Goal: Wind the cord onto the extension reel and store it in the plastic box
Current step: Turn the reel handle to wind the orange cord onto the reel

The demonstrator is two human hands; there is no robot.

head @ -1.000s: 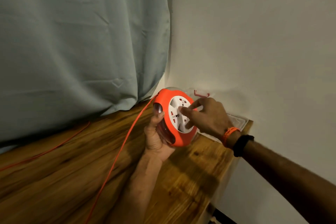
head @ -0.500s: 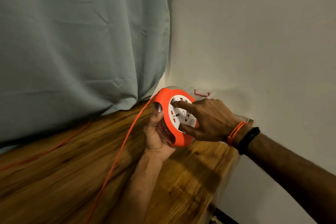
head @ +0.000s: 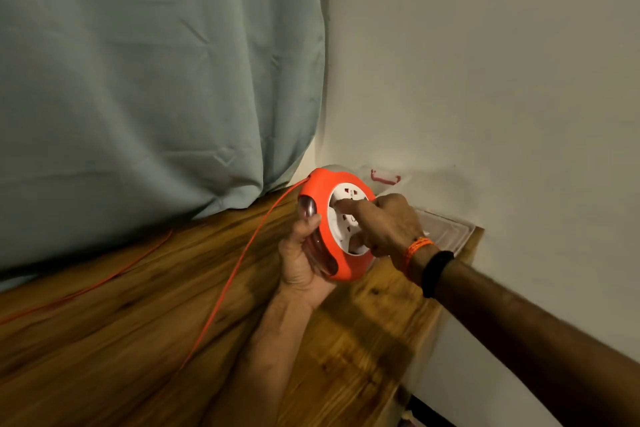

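Fingers of the right hand (head: 388, 225) are pressing the extension reel (head: 337, 229)'s white face; the left hand (head: 301, 260) is gripping its rim, cord (head: 239, 263) trailing.

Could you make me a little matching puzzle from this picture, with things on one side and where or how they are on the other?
Things:
1. extension reel
2. cord
3. plastic box
4. curtain

Descriptions:
A. clear, against the wall behind the hands
B. hangs grey-green down to the table
C. orange, trailing loose across the wood
D. gripped by the left hand, with the right hand on its white face

Pairs: 1-D, 2-C, 3-A, 4-B
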